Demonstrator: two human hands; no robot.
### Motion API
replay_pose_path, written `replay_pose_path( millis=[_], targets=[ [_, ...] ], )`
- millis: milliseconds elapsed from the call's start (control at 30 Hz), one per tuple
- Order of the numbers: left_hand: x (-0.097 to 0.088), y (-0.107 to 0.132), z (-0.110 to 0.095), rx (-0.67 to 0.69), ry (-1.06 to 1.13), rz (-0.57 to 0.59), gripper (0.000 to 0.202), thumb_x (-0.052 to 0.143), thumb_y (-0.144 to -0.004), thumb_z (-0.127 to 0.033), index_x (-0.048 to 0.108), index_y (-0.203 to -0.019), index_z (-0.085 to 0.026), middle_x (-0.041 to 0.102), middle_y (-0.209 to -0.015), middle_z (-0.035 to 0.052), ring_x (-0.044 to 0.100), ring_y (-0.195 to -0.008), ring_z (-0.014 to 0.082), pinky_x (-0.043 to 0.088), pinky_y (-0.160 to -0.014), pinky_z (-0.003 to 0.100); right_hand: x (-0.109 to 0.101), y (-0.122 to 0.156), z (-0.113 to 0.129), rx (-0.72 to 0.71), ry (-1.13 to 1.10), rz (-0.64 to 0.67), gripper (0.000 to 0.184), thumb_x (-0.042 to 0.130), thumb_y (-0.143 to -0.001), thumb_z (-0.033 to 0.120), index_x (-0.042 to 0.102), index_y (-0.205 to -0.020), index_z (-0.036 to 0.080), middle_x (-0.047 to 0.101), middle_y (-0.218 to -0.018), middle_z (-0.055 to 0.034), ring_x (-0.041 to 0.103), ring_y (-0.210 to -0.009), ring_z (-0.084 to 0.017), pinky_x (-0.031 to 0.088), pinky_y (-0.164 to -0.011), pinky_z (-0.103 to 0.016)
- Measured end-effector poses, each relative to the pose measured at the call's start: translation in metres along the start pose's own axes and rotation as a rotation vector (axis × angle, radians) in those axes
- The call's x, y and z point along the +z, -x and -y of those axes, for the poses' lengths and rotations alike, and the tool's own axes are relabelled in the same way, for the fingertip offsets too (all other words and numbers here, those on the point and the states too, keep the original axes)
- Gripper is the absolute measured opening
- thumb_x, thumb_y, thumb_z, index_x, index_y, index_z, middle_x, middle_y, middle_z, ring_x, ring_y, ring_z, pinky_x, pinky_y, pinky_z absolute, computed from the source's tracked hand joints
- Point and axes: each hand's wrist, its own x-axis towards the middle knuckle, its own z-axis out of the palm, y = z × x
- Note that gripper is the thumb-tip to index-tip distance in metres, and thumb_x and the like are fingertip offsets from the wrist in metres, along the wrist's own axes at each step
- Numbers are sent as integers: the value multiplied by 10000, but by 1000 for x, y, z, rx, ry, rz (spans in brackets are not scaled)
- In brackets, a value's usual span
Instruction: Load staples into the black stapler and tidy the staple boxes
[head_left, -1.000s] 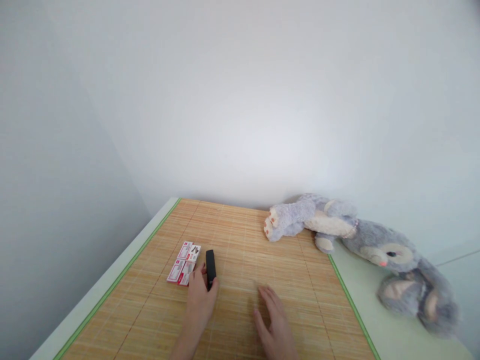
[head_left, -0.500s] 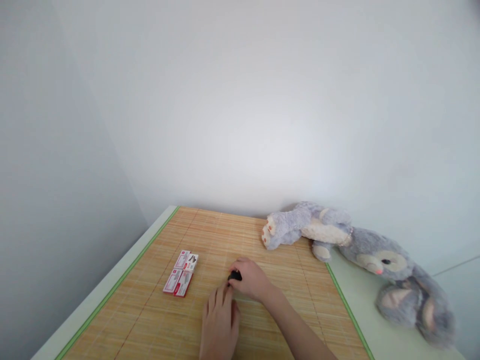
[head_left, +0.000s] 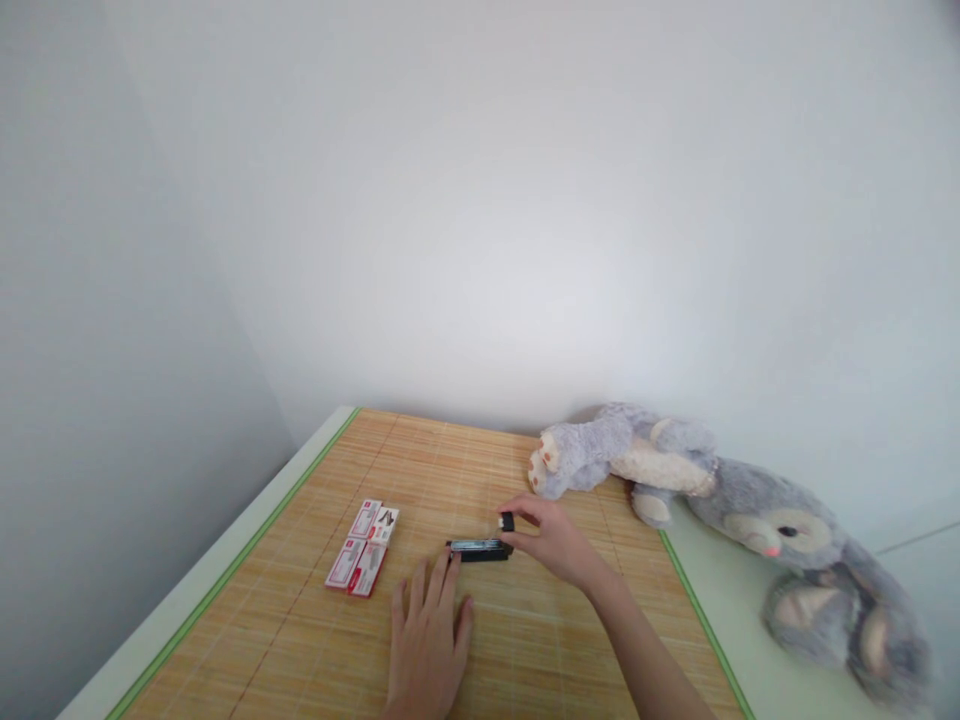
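Observation:
A small black stapler (head_left: 480,551) lies on the bamboo mat, with a shiny metal channel showing along its length. At its left end rest the fingertips of my left hand (head_left: 431,630), which is flat with its fingers apart. My right hand (head_left: 551,538) pinches a black end piece (head_left: 507,522) between thumb and fingers, just above the stapler's right end. This piece looks like the stapler's raised cover; whether it is still joined to the body I cannot tell.
Left of the stapler, several red-and-white staple boxes (head_left: 364,548) lie together on the bamboo mat (head_left: 322,650). A grey plush rabbit (head_left: 660,465) lies across the table's back right. A pale wall (head_left: 465,200) stands behind the table.
My right hand has moved right and slightly up with the black piece, baring the metal channel. My left hand has flattened and spread. Most of the stapler was hidden under the hands before.

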Motion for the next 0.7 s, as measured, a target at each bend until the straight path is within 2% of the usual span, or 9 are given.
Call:
replay_pose_path(
  millis=[100,200,333,433,500,567,633,700],
  targets=[
    [0,0,2,10,6,-1,607,473,-1005,-328,367,-1603,-339,474,-1610,44,393,-1480,338,249,-1213,620,-19,28,-21,81,-120,-76,389,685,-918,488,691,-1200,221,721,-1204,-84,669,-1151,-232,569,-959,-375],
    [2,-1,1,11,11,11,612,467,-1009,-331,352,-1610,-331,453,-1625,46,370,-1496,333,240,-1218,627,-24,53,-43,145,-228,-132,448,701,-890,546,685,-1185,209,736,-1178,-107,693,-1138,-259,584,-966,-420],
    [-1,-4,5,48,32,23,585,456,-1006,-275,395,-1587,-324,463,-1617,48,347,-1516,303,202,-1243,623,-12,70,-62,188,-364,-216,556,731,-846,625,683,-1203,202,745,-1196,-134,712,-1129,-283,538,-1060,-495],
    [-16,-4,19,72,28,-24,530,439,-985,-195,521,-1494,-314,488,-1596,31,359,-1507,285,165,-1269,605,3,82,-72,200,-445,-312,641,752,-820,647,653,-1292,225,703,-1320,-150,662,-1246,-308,490,-1123,-536],
    [-30,-3,33,-33,-18,-118,474,455,-981,-201,583,-1430,-281,511,-1565,65,400,-1462,315,226,-1244,605,13,94,-78,229,-518,-429,703,772,-812,625,599,-1380,250,653,-1411,-146,616,-1320,-313,465,-1151,-543],
    [-45,-1,50,-192,-102,-204,455,487,-991,-260,583,-1435,-246,534,-1509,131,450,-1384,365,331,-1165,619,24,110,-85,299,-571,-571,725,776,-813,614,576,-1407,249,666,-1393,-137,637,-1288,-310,497,-1122,-519],
    [-55,4,65,-293,-186,-230,473,503,-1001,-318,564,-1464,-243,546,-1453,173,483,-1310,399,398,-1079,633,36,126,-88,396,-582,-677,704,762,-809,640,609,-1356,223,732,-1251,-123,714,-1124,-299,580,-1002,-470],
    [-59,12,77,-305,-213,-214,455,509,-1006,-341,584,-1451,-292,561,-1414,166,502,-1273,402,417,-1044,639,49,138,-83,463,-579,-694,687,745,-791,687,658,-1270,201,766,-1057,-101,741,-908,-272,627,-830,-413]
  ],
)
